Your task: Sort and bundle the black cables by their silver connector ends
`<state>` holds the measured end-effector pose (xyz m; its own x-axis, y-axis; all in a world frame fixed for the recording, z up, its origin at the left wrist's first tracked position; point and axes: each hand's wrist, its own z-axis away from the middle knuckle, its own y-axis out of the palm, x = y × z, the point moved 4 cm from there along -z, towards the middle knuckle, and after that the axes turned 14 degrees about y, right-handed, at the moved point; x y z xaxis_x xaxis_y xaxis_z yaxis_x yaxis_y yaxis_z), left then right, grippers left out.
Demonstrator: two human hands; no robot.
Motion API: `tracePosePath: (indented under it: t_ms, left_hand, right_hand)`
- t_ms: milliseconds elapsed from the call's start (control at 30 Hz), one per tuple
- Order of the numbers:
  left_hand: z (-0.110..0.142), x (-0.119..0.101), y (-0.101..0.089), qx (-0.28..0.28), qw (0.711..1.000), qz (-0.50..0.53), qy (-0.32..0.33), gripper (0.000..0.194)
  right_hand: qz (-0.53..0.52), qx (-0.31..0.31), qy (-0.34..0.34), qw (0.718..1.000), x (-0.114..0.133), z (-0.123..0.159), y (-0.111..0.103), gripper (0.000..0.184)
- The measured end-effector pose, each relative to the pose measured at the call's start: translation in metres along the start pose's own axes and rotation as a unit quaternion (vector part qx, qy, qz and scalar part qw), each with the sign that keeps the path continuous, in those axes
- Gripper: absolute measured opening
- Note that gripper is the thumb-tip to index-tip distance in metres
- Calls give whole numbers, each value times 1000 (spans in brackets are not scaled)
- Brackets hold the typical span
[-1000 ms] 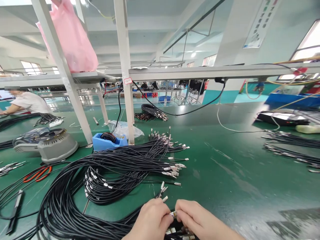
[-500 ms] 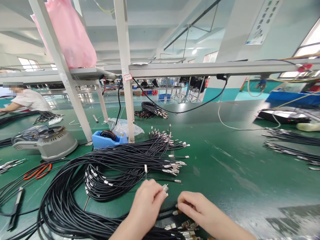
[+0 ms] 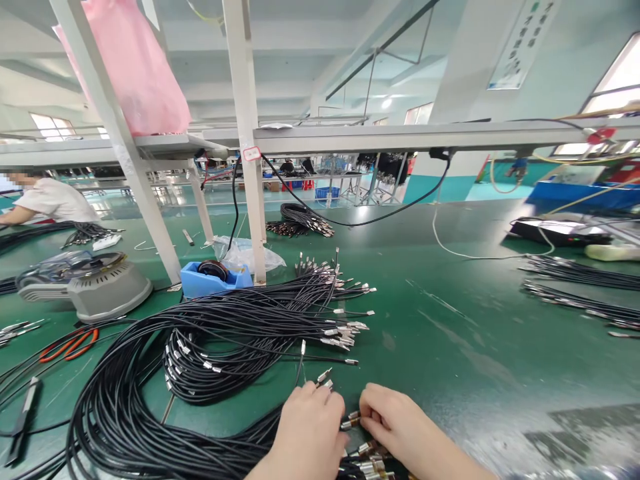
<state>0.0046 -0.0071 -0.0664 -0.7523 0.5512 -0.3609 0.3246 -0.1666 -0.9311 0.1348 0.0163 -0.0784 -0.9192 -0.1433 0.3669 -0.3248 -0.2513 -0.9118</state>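
My left hand [image 3: 313, 423] is closed round a few black cables, and their silver metal ends [image 3: 324, 375] poke out past its knuckles. One of these cables stands up behind the hand, its metal tip [image 3: 303, 347] pointing upward. Just to the right, my right hand [image 3: 393, 420] has its fingers curled in a pinch at the brownish metal end of a cable [image 3: 351, 420]. Under both hands lies a thick looped bundle of black cables [image 3: 200, 443], with several metal connectors [image 3: 373, 463] at its end. Behind it rests a second cable bundle [image 3: 260, 310].
A blue tape dispenser [image 3: 215, 280] stands by a white post [image 3: 249, 133]. Left are a grey round machine [image 3: 107, 290], orange-handled tool [image 3: 70, 345] and black cutter [image 3: 23, 420]. More cables [image 3: 575, 303] lie right. A person in white [image 3: 55, 200] sits far left.
My left hand has shifted right and down, closer to my right hand, with the cables in it. The right hand has stayed nearly in place. The whole view has slid slightly.
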Motion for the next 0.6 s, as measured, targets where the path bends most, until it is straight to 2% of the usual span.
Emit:
tracePosePath:
  t_ms: [167,267,367,433,500,600]
  left_hand:
    - [-12,-3,6,48,997,-58,-2,16]
    - [-15,-3,9,50,997,-60,13,24]
    - [-10,-2,6,34,998,-57,22,22]
    - [-5,0,1,-10,1000,-2,12,17]
    - [0,5,-2,-50,993,106,-15,10]
    - [2,9,-2,-59,972,224,-42,11]
  right_hand:
    - [-25,0,9,1000,-1,0,0,12]
    - [-48,-1,10,999,0,-1,-1,11]
    - [-83,-1,12,996,2,-1,-8,15]
    - [-110,6,15,994,5,2,-15,16]
    - [-138,30,9,990,8,5,-21,15]
    - [-182,94,-9,979,12,10,-23,20]
